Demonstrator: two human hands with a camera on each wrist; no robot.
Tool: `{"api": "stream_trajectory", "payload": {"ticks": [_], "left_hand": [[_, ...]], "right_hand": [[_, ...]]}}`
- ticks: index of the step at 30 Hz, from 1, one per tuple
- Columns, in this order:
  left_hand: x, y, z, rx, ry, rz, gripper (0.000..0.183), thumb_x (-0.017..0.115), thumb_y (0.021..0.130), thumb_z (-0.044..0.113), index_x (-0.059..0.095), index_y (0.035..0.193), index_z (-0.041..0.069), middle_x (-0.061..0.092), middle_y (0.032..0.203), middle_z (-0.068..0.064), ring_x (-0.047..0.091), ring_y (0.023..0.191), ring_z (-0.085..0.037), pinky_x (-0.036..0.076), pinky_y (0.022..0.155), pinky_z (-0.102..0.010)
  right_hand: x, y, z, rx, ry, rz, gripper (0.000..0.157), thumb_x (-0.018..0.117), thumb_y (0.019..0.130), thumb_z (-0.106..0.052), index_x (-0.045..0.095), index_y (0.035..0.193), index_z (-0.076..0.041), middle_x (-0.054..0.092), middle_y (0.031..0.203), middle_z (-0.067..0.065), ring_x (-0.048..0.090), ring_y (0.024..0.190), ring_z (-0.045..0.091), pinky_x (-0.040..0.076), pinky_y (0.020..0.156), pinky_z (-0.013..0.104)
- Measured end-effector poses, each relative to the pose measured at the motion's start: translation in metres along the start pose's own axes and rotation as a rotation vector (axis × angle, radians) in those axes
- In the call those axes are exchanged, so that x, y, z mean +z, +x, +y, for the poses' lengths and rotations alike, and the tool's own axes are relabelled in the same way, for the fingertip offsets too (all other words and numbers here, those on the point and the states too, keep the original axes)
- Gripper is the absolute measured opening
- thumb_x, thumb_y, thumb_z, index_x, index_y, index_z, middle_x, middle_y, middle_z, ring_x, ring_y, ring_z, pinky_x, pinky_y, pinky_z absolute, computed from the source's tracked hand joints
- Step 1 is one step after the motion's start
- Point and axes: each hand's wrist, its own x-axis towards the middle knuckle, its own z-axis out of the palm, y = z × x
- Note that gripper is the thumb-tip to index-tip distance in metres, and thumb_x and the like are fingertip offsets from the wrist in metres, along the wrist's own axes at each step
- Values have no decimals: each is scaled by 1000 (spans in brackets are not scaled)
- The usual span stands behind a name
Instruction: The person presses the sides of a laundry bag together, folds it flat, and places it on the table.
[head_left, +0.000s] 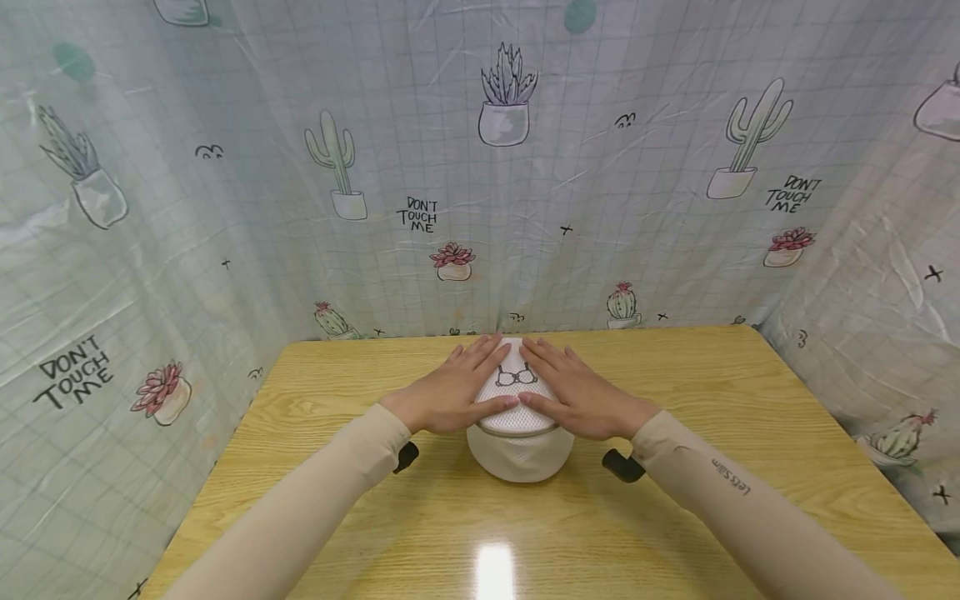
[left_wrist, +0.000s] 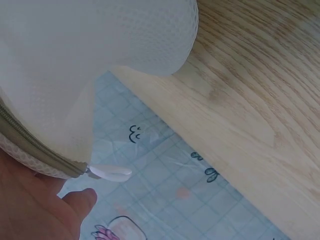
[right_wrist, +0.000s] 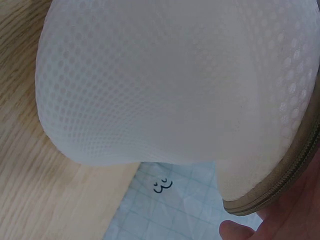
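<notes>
A white mesh bra wash bag (head_left: pixel 521 457) stands on the table, with a bra drawing (head_left: pixel 517 377) on its top panel. My left hand (head_left: pixel 453 393) lies on the bag's left side, fingers extended towards its far end. On the right side my right hand (head_left: pixel 587 397) rests likewise, fingers straight, the two thumbs almost meeting over the top. In the left wrist view a beige zipper (left_wrist: pixel 37 142) runs along the bag's edge and ends in a white pull tab (left_wrist: pixel 111 173) near the fingers. The zipper band (right_wrist: pixel 277 192) also shows in the right wrist view.
The wooden table (head_left: pixel 675 517) reaches back to a curtain (head_left: pixel 570 183) printed with cacti, which also hangs along both sides. Dark rounded pieces (head_left: pixel 623 466) show beneath both wrists. A bright light reflection lies on the near tabletop.
</notes>
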Motion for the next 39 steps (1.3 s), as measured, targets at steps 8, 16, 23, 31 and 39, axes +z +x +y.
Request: {"api": "stream_trajectory", "payload": {"ticks": [8, 16, 23, 31, 39], "left_hand": [[6, 1, -2, 2, 3, 5, 89, 18, 91, 76, 5, 157, 18, -2, 165, -2, 4, 152, -26, 11, 121, -53], [8, 1, -1, -8, 12, -14, 89, 18, 91, 76, 4, 157, 18, -4, 164, 0, 2, 152, -24, 11, 121, -53], [13, 2, -3, -12, 10, -18, 89, 19, 91, 76, 4, 157, 18, -4, 164, 0, 3, 152, -24, 12, 121, -53], [16, 2, -4, -11, 4, -26, 90, 19, 91, 76, 5, 157, 17, 1, 165, -5, 5, 152, -26, 12, 121, -53], [23, 4, -7, -19, 22, -52, 90, 18, 91, 77, 2, 157, 18, -1, 165, -5, 4, 152, -26, 11, 121, -51]], "right_hand": [[5, -1, 2, 3, -8, -6, 75, 28, 101, -58, 9, 157, -11, 7, 164, 6, 8, 152, 26, 9, 120, 57], [7, -2, 2, 19, 6, -15, 76, 28, 100, -59, 10, 157, -11, 8, 164, 7, 7, 152, 26, 9, 121, 55], [11, -3, 3, 14, -1, -12, 76, 31, 101, -57, 11, 156, -9, 9, 164, 8, 8, 151, 29, 9, 120, 57], [12, -4, 3, 8, 2, -20, 76, 35, 101, -56, 12, 156, -9, 10, 164, 9, 9, 151, 28, 9, 121, 55], [19, -3, 8, 9, -2, -25, 77, 36, 100, -55, 13, 156, -8, 12, 163, 10, 10, 151, 29, 10, 120, 57]]}}
